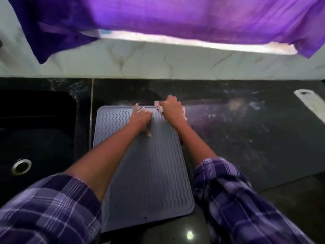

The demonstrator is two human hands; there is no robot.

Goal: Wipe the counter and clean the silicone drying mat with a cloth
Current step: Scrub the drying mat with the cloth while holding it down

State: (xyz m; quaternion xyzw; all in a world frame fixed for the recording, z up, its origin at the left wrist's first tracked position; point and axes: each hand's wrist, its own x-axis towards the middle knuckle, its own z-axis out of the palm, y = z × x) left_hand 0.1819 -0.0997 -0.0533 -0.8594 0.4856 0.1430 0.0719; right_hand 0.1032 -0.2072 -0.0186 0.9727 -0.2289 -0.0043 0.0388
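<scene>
The left hand [140,118] lies open, pressing flat on the grey wavy silicone drying mat [144,166]. The right hand [173,108] grips a small white patterned cloth [159,108] at the mat's far edge. Right of the mat, the black stone counter [246,131] looks smeary, so I think wiping is not finished.

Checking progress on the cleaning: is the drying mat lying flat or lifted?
Flat. The mat lies spread on the counter; the left hand presses it, and the right hand holds the cloth at its far edge.
</scene>
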